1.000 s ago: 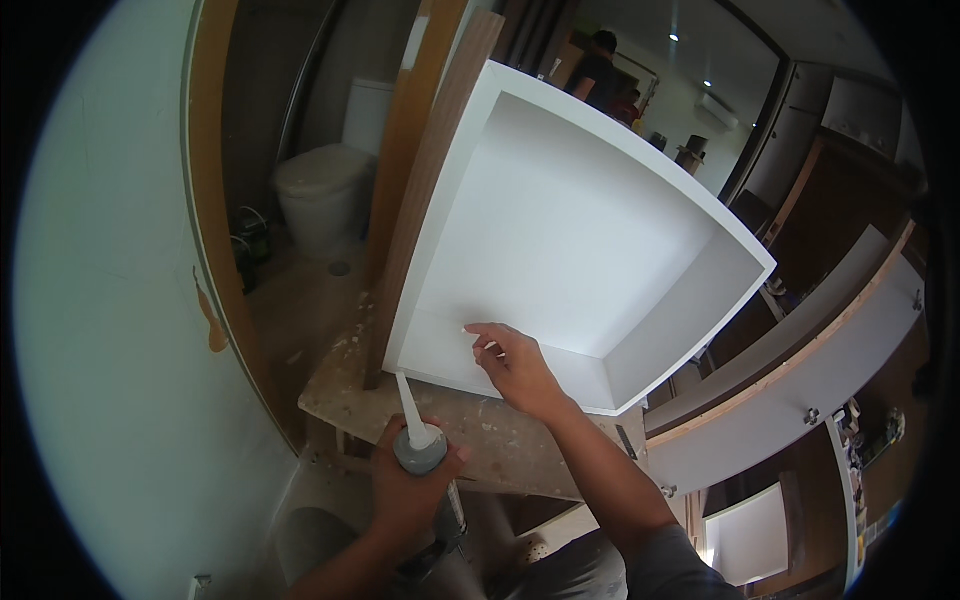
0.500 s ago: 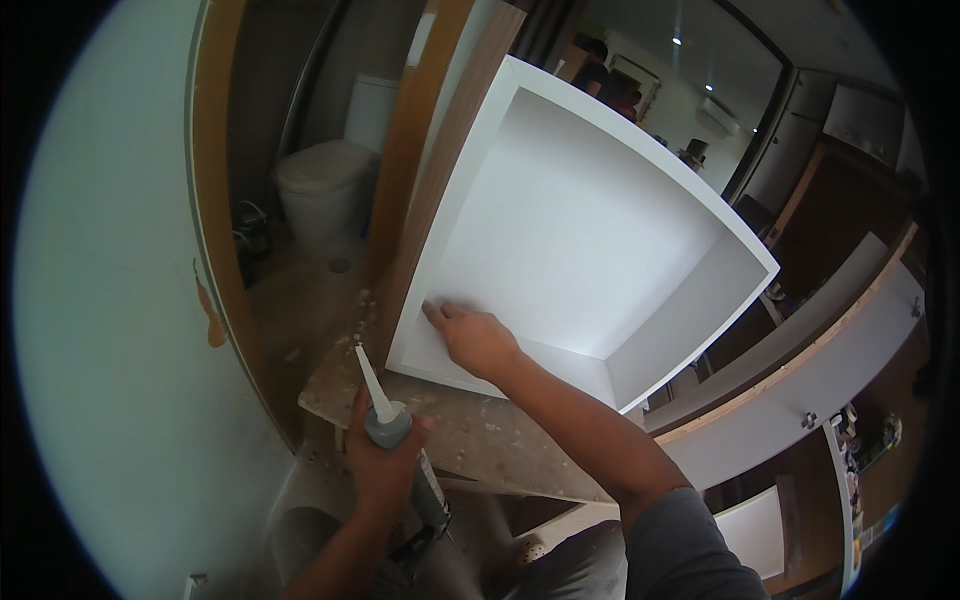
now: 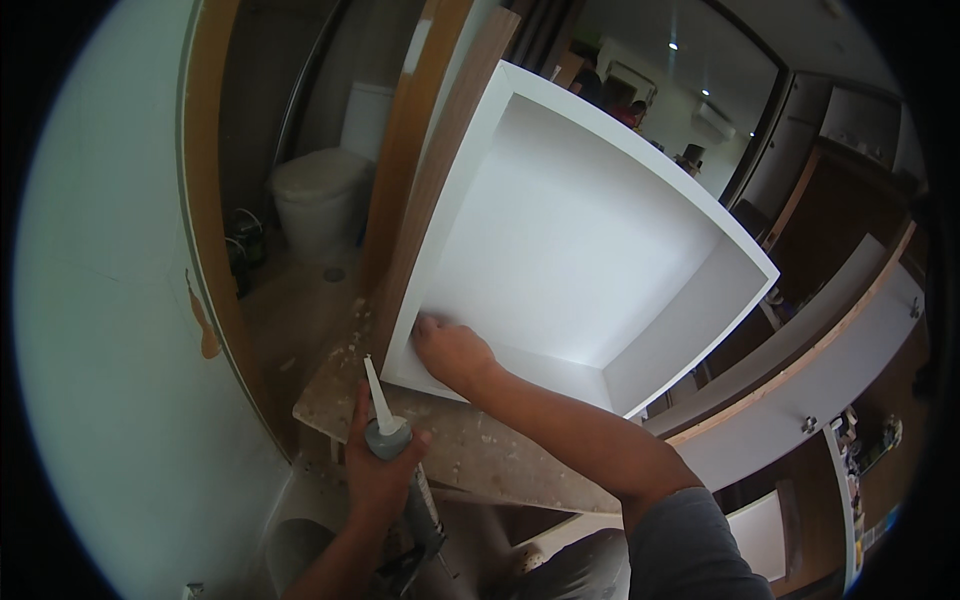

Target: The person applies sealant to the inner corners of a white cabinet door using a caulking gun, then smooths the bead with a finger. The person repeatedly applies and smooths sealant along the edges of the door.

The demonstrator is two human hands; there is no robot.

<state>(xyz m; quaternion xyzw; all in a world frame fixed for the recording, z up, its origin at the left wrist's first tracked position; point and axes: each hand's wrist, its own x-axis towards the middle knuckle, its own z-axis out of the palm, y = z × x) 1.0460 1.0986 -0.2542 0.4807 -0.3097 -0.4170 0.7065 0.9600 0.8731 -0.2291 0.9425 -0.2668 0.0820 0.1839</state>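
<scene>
My left hand (image 3: 378, 470) is wrapped round a caulking gun (image 3: 423, 515) with a grey-capped cartridge; its long white nozzle (image 3: 379, 393) points up and away from me. In front stands a white open box cabinet (image 3: 590, 220), tilted in view, with a wood-grain outer side (image 3: 425, 190). My right hand (image 3: 452, 352) reaches inside it, fingers curled against the lower part of the left inner wall. The fingertips are partly hidden and blurred, so anything between them cannot be made out. The nozzle tip is apart from the cabinet, just left of its lower left corner.
The cabinet rests on a stained, dusty board (image 3: 480, 450). A pale wall (image 3: 110, 250) and a wooden door frame (image 3: 210, 200) stand at left, with a toilet (image 3: 318, 190) beyond. On the right lie curved white panels (image 3: 770, 400) and shelving with small items (image 3: 850, 470).
My right hand has slid a little left and down along the inner wall, its fingers more curled. The nozzle has shifted slightly right and down, with my left hand still round the caulking gun.
</scene>
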